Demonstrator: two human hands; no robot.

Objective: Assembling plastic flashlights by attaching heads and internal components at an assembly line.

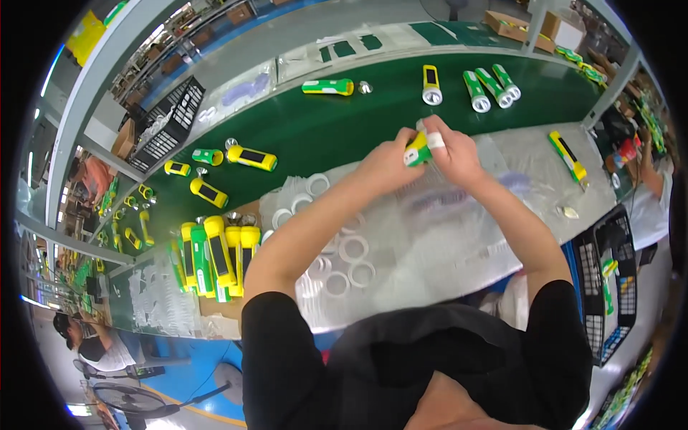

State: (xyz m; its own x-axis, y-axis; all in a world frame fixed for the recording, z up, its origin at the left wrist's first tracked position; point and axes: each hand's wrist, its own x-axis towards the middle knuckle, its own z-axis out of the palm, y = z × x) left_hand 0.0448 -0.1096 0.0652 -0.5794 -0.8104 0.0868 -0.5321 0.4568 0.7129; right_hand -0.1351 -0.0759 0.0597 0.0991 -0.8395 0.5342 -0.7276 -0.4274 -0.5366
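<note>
Gripping green-yellow torch (416, 152) at frame centre, left hand (388, 166) wraps body, right hand (453, 154) pinches head end. Looks light, stiff, smooth plastic; hold by barrel. White rings (352, 249) lie below on table (530, 179).

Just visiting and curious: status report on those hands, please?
Left hand and right hand both gripping one green-and-yellow flashlight above the plastic-covered bench. White rings lie below, untouched. Nothing between the hands.

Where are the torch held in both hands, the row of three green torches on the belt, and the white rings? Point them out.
held torch (416, 152), head view, on its yellow-green body.
three green torches (492, 87), head view, on the middle one.
white rings (353, 249), head view, on one ring's rim.
</note>
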